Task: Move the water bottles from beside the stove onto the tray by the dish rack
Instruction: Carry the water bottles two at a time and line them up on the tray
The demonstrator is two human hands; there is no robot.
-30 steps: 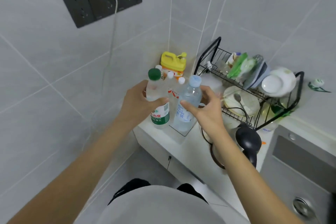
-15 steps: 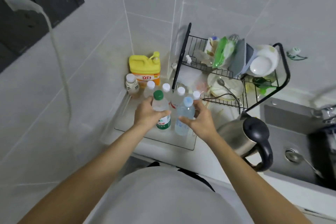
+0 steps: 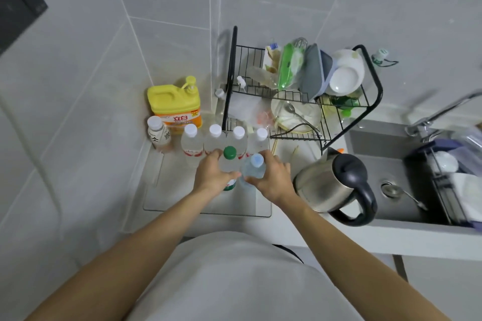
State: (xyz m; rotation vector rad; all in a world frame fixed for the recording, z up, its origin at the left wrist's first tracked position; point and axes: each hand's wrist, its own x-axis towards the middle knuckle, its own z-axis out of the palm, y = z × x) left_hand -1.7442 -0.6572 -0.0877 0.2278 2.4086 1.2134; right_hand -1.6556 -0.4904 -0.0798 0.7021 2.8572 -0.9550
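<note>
Clear plastic is filling both hands at the counter corner: the person's left hand (image 3: 212, 177) is wrapping its fingers around a clear water bottle with a green cap (image 3: 229, 161), and the right hand (image 3: 271, 180) is gripping a clear water bottle with a pale blue cap (image 3: 253, 168). Both bottles are standing upright, touching side by side, over the shallow transparent tray with a dark rim (image 3: 167, 198) lying on the white counter; whether their bases are resting on it is hidden by the hands. Behind them, four clear white-capped bottles with red labels (image 3: 191, 142) are lining up in a row along the tray's far edge. A small white-capped drink bottle with dark lettering (image 3: 158, 134) is standing just left of that row, and a yellow pump jug of detergent (image 3: 175, 105) is sitting in the corner behind it. The black wire dish rack (image 3: 307, 96), loaded with white bowls and plates, is standing just beyond the tray to the right. A stainless steel kettle with a black lid and handle (image 3: 333, 185) is sitting beside the right wrist, next to the grey sink (image 3: 375, 164).
</note>
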